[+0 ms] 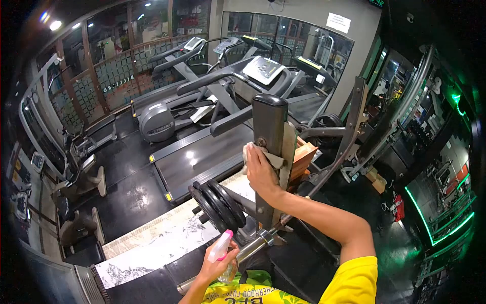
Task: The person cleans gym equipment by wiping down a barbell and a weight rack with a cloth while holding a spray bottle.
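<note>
My right hand (262,174) presses a light cloth (271,158) against the side of a dark upright post (270,120) on a weight rack. Its fingers are closed over the cloth. Low in front of my body, my left hand (215,266) grips a clear spray bottle (220,249) with a pink and white nozzle pointing up. Black weight plates (216,205) hang on a peg beside the post, to the left of my right hand. A chrome bar sleeve (253,247) lies just right of the spray bottle.
A treadmill (202,157) stands beyond the post, with an elliptical machine (158,121) behind it. A wooden box (304,157) sits right of the post. A curved dark metal frame (344,137) rises at right. A marble-patterned strip (152,253) crosses the dark floor.
</note>
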`<state>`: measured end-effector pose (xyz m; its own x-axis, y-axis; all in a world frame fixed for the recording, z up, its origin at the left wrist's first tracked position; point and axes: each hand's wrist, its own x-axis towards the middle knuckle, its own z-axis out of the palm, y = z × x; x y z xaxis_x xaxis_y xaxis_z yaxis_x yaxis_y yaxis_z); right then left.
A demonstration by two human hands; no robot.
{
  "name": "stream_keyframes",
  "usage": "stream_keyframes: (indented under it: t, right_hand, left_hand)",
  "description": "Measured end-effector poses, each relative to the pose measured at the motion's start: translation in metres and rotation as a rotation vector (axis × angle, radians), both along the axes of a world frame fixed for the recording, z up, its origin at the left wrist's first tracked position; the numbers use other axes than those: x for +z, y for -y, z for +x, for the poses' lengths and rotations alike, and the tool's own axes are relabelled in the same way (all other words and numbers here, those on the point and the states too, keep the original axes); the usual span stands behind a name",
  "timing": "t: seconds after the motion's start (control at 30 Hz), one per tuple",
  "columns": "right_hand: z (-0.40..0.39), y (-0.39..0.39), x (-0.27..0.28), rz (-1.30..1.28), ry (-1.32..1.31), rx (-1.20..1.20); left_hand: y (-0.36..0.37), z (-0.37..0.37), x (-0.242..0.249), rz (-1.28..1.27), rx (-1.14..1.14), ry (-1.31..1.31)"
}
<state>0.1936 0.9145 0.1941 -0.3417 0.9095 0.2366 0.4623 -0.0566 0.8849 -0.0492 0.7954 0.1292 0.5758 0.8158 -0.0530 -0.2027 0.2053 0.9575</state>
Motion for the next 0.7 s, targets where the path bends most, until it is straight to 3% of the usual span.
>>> stream_keyframes:
  t: [0.1,0.17,0.23,0.3,0.43,0.47,0.57,0.63,0.67,0.7]
  right_hand:
    - [0.003,0.006,0.0,0.089,-0.053,0.016]
    - [-0.009,0.027,0.038,-0.075,-0.179,-0.039]
    - [-0.024,0.04,0.07,-0.145,-0.104,-0.118]
    - [-0.039,0.043,0.095,-0.224,-0.415,-0.357]
    - [-0.029,0.01,0.131,0.284,-0.476,-0.013]
    - [-0.023,-0.004,0.138,0.282,-0.4,0.053]
    - [-0.011,-0.035,0.104,0.214,-0.228,0.047]
    - [-0.018,-0.036,0.08,-0.022,-0.24,-0.064]
    - [-0.015,-0.04,0.063,-0.177,-0.108,-0.134]
    - [-0.021,-0.036,0.061,-0.177,-0.108,-0.129]
  left_hand:
    - [0.001,-0.001,-0.003,-0.003,0.002,-0.034]
    - [0.002,-0.002,0.002,0.018,0.007,-0.058]
    - [0.004,-0.003,0.005,0.031,0.02,-0.079]
    - [0.003,-0.006,0.006,0.027,0.034,-0.061]
    - [0.002,-0.008,0.002,0.03,0.053,-0.053]
    - [0.001,-0.008,0.004,0.028,0.062,-0.068]
    - [0.002,-0.009,0.003,0.018,0.089,-0.063]
    - [0.003,-0.009,0.003,0.01,0.106,-0.045]
    - [0.004,-0.009,0.003,0.011,0.111,-0.039]
    - [0.003,-0.009,0.003,0.016,0.116,-0.035]
